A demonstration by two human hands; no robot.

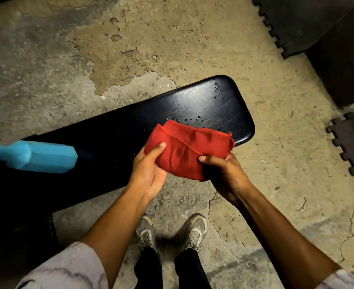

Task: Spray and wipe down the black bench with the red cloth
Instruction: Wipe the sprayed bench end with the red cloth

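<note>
The black bench [203,105] runs from the lower left to the centre right, with droplets of liquid on its rounded right end. A folded red cloth [189,150] is held just above the bench's near edge. My left hand [150,170] grips the cloth's left side, thumb on top. My right hand [224,174] pinches the cloth's lower right part from the other side. A blue spray bottle [36,157] lies on its side on the bench at the far left.
The floor [130,49] is cracked, worn concrete. Black interlocking foam mats [297,24] lie at the top right, and another mat piece [353,147] at the right edge. My two shoes [171,232] stand below the bench.
</note>
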